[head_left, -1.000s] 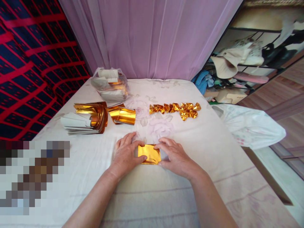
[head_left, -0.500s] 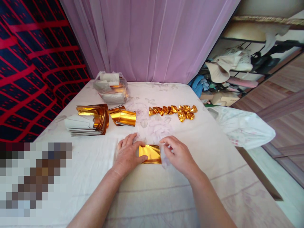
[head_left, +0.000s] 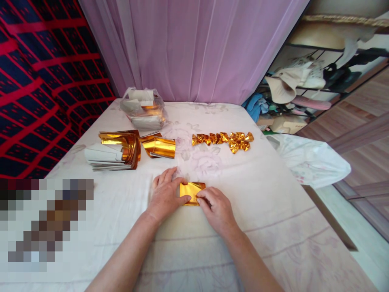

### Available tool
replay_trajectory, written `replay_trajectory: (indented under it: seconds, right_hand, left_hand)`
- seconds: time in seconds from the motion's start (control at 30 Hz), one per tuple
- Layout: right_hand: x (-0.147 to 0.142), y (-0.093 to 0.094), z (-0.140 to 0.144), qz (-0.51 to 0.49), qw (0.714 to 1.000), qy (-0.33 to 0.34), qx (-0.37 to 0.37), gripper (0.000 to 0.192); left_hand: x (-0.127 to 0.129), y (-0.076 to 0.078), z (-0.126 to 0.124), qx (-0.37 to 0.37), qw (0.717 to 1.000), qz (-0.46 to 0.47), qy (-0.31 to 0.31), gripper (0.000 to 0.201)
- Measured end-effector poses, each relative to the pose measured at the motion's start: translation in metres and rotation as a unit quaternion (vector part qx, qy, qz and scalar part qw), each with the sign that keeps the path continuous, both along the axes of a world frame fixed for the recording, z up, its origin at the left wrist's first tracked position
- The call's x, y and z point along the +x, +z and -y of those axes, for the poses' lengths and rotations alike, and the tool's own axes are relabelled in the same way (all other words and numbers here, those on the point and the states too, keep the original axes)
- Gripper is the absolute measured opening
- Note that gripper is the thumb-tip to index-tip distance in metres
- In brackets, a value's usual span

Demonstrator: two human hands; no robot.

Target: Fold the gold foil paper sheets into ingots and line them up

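One head-worn camera looks forward and down from above the near edge of the white floral-sheeted bed (head_left: 273,194), close over the two hands, facing the far pale purple curtain (head_left: 194,48).
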State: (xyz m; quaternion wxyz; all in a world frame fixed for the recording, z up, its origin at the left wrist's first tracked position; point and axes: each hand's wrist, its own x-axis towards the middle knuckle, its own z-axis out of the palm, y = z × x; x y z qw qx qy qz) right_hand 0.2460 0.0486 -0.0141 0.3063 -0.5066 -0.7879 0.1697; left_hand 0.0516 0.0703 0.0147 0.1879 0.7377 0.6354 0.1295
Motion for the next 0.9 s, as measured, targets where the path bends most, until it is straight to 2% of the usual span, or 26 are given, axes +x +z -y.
replay_trajectory:
  seconds: [0.27, 0.53, 0.67, 0.9]
  right_hand:
    - [-0.007, 0.004, 0.003, 0.043, 0.999, -0.012, -0.01, 0.003]
    - [-0.014, 0.007, 0.002, 0.076, 0.997, -0.027, -0.022, 0.012]
    - [-0.005, 0.007, -0.001, 0.054, 0.998, 0.013, -0.039, 0.008]
    - [0.015, 0.015, -0.007, 0.004, 0.991, 0.101, -0.084, 0.026]
  left_hand:
    - [0.001, 0.002, 0.001, 0.004, 1.0, -0.003, -0.001, 0.038]
    - [0.001, 0.004, 0.0, -0.003, 1.0, 0.0, 0.001, 0.037]
    - [0.0, 0.001, 0.0, 0.0, 1.0, 0.003, -0.001, 0.037]
    - [-0.002, 0.002, 0.0, -0.002, 1.0, -0.003, -0.009, 0.037]
